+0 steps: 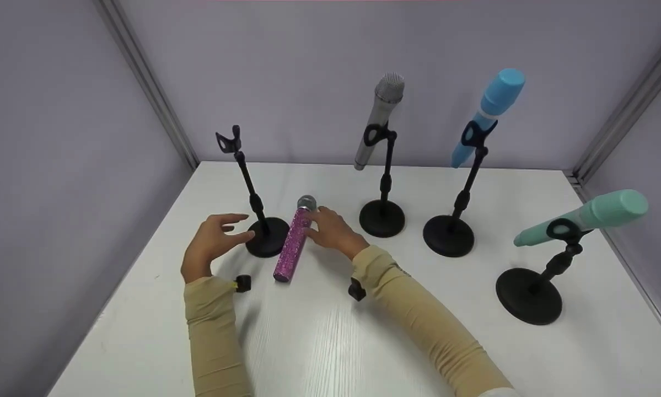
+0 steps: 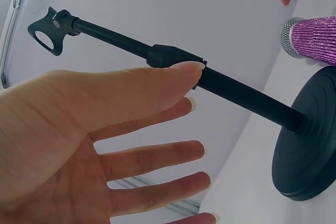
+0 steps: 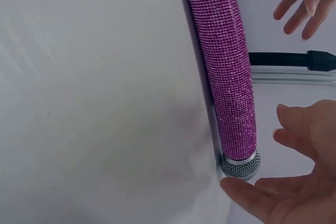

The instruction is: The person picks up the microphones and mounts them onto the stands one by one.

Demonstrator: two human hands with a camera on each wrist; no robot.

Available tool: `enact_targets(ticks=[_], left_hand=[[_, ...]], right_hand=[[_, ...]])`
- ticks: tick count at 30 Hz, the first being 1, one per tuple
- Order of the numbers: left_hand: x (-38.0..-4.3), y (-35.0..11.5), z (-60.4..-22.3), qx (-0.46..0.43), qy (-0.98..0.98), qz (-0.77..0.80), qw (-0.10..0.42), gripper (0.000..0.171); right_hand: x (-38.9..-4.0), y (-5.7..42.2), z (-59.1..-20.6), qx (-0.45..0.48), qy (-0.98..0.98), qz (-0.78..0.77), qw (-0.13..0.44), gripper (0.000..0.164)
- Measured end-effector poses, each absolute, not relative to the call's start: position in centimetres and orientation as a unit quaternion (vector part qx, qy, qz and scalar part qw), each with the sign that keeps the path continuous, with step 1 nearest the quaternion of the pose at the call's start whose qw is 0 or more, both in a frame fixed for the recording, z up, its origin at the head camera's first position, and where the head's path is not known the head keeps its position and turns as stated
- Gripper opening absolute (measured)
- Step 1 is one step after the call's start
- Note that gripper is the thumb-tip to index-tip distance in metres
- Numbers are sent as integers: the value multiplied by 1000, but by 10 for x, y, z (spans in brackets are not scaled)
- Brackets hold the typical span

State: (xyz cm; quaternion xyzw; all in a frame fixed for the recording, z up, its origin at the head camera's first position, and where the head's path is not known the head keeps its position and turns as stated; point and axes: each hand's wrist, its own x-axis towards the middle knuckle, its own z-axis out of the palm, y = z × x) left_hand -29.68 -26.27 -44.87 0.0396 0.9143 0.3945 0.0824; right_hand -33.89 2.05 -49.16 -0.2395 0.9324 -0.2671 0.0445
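Observation:
A pink, glittery microphone (image 1: 291,245) with a silver mesh head lies on the white table. My right hand (image 1: 333,229) reaches over its head end from the right, and in the right wrist view the fingers (image 3: 294,135) are spread, with one fingertip right at the mesh. Just left of the microphone stands a black microphone stand (image 1: 257,204) with nothing in its clip. My left hand (image 1: 211,245) is beside that stand's round base, thumb and fingers apart. From the left wrist, the thumb (image 2: 157,85) overlaps the stand's pole.
Three more black stands hold microphones: a silver one (image 1: 382,105) at the back, a blue one (image 1: 495,102) to its right, and a mint green one (image 1: 595,215) nearer on the right. Grey walls enclose the white table (image 1: 308,342) at the back and sides.

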Motion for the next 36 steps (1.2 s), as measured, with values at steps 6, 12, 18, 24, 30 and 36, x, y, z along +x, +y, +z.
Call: enact_targets(ticks=[6, 12, 18, 24, 30, 36], left_hand=[[-298, -267, -453, 37, 914, 397, 82, 60], [-298, -268, -456, 28, 912, 399, 89, 60], [-298, -269, -457, 24, 910, 405, 88, 60], [-297, -270, -458, 26, 909, 406, 87, 58], [-298, -271, -458, 27, 909, 407, 87, 58], [-298, -274, -459, 30, 909, 408, 79, 55]], right_hand=[[-338, 11, -496, -253, 936, -229, 83, 45], [-337, 2, -500, -265, 934, -218, 98, 42], [-337, -4, -500, -268, 936, -222, 52, 31], [-337, -2, -500, -190, 949, -253, 19, 28], [-340, 2, -501, -82, 962, -259, 29, 58], [-343, 3, -505, -62, 959, -277, 26, 58]])
